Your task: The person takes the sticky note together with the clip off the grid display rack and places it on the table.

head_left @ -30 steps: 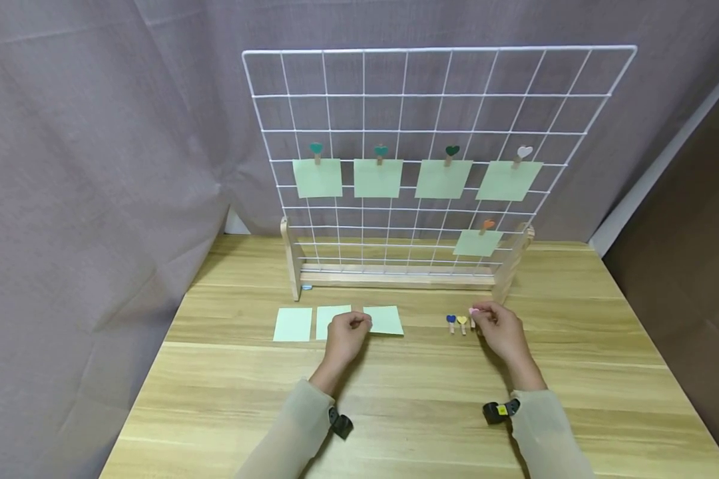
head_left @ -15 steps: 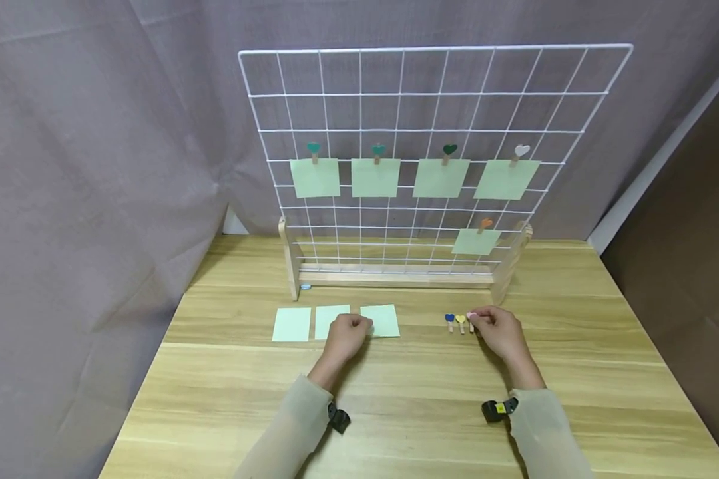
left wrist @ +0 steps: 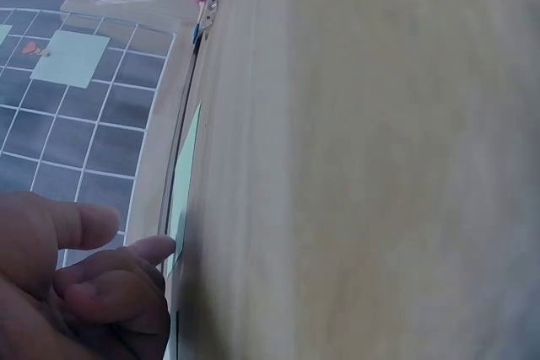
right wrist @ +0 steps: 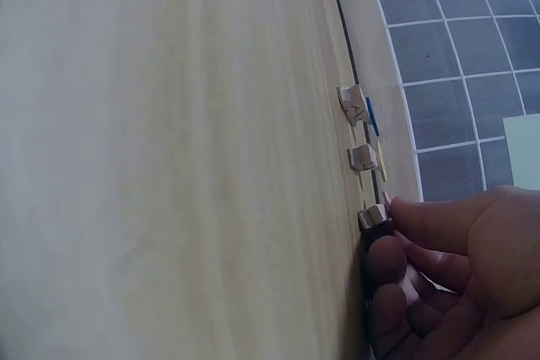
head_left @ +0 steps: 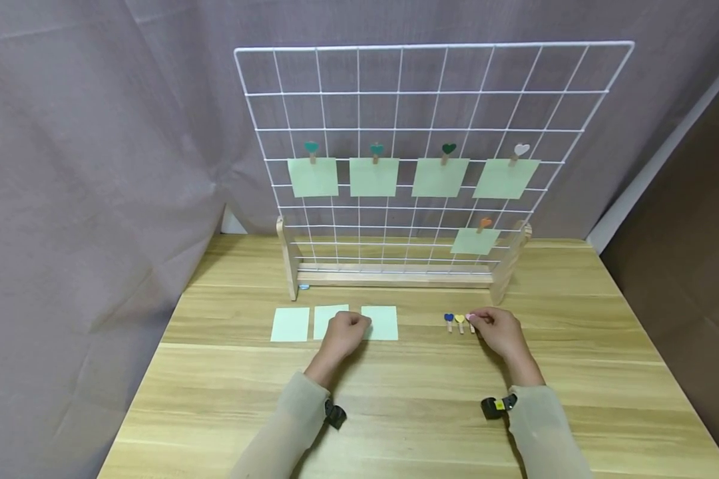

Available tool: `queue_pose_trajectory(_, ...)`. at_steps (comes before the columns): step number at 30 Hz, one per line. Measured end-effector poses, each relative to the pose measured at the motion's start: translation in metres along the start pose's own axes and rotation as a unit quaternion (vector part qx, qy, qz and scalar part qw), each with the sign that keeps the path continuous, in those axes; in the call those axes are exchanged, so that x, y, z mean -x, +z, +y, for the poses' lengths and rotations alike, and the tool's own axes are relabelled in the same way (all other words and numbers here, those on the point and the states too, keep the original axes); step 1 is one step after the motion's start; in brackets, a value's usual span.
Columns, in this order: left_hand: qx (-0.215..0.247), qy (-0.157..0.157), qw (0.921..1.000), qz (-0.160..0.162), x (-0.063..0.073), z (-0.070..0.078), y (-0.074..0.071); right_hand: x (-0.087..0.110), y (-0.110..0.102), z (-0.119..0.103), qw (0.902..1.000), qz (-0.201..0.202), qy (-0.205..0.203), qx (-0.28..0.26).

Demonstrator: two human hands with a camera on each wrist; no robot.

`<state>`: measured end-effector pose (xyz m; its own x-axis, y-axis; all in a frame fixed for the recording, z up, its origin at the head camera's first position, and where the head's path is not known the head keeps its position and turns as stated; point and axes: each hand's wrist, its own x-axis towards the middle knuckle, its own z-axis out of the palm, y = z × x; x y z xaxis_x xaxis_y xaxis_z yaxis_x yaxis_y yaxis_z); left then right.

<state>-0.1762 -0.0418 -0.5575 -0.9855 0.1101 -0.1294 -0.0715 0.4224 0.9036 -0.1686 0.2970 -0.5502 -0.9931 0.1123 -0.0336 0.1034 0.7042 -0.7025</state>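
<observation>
Beige sleeves (head_left: 302, 402): nearest, reaching in over the wooden table (head_left: 419, 412), a small black camera at each cuff.
Left hand (head_left: 343, 334): fingers loosely bent, thumb apart from them; one fingertip touches the left edge of the rightmost loose paper (head_left: 385, 323), seemingly to steady it, and no grip shows.
Right hand (head_left: 500, 330): thumb and fingers nearly together, pinching the pink peg (head_left: 470, 317) by its heart, perhaps to keep it in line.
Pegs: pink at the right end, then the yellow peg (head_left: 460, 321) just beside it, then the blue peg (head_left: 449, 320); spaced, likely for easy picking.
Loose papers: three pale green squares in a row, the middle one partly hidden by the left hand; apart, probably so each lifts singly.
Wire rack (head_left: 434, 46): upright in its wooden stand.
Hung papers (head_left: 313, 178): four level, a fifth lower right, each clipped at its top by a heart peg so it hangs freely.
Grey curtain (head_left: 126, 166): behind everything.
</observation>
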Motion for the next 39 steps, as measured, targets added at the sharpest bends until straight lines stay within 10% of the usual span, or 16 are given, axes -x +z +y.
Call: queue_pose_trajectory(39, 0.005, 0.034, 0.9994, 0.006, -0.001, 0.019, 0.01, 0.005, -0.004, -0.003, 0.9941, 0.019, 0.066, -0.083)
